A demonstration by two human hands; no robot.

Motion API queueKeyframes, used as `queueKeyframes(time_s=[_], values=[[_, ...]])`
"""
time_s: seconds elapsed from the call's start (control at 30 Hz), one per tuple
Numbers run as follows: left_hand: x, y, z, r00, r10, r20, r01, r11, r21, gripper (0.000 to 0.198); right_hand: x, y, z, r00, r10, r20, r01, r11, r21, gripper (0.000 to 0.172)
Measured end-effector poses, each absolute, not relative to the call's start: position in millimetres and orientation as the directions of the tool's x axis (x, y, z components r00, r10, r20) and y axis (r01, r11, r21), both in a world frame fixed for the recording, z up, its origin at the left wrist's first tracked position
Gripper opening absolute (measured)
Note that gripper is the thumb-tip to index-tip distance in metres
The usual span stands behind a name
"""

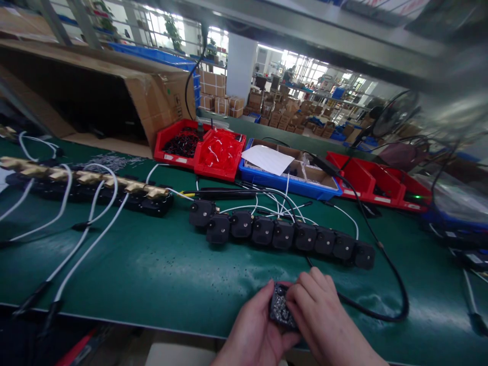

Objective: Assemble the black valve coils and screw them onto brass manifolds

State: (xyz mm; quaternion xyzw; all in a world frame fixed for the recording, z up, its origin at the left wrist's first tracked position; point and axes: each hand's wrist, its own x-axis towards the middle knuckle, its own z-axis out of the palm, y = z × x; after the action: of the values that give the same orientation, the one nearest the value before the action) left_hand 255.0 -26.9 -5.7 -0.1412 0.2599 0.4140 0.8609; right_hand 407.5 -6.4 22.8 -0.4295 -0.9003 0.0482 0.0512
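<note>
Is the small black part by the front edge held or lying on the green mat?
Held: the left hand supports the small black part from the left, and the right hand wraps its right side.

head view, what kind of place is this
Likely an electronics assembly workshop: a row of black modules on a green bench, red bins, cartons behind. The left hand and right hand hold a black part.
</note>
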Motion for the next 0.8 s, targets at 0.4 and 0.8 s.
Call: queueKeyframes(time_s=[0.4,0.8], values=[[261.3,-5.0,-5.2,0.522,0.638,-0.567,-0.78,0.625,-0.014,0.031,415.1,5.7,25.6,-0.587,0.809,0.024,0.771,0.568,-0.287,0.015],[270.1,16.9,7.4,0.492,0.685,-0.538,-0.807,0.59,0.013,0.031,428.7,33.6,36.7,-0.369,0.927,0.069,0.743,0.339,-0.577,0.014]])
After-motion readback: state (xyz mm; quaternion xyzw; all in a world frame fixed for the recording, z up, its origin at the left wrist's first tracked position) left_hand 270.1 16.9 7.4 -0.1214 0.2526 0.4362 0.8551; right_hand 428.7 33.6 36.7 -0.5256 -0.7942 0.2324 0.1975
